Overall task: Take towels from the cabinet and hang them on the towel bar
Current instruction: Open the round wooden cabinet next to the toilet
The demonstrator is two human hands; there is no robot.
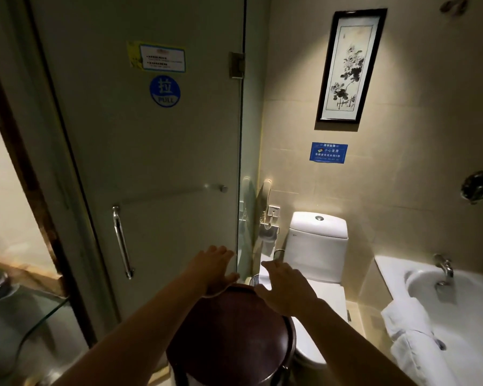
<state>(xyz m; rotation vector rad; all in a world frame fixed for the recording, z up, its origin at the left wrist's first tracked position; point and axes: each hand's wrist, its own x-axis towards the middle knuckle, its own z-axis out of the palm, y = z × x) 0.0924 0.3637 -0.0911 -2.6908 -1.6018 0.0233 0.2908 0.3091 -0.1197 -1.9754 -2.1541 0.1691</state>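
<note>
Both my arms reach forward over a round dark wooden stool. My left hand is open, fingers spread, in front of the glass shower door. My right hand is open too, palm down, above the stool's far edge. Neither holds anything. A thin horizontal towel bar crosses the glass door at mid height, bare. A white towel lies draped over the bathtub's rim at the right. No cabinet is in view.
A vertical chrome door handle sits left of my hands. A white toilet stands behind the stool, a bathtub with faucet to the right, a glass counter at the left. A wall phone hangs by the toilet.
</note>
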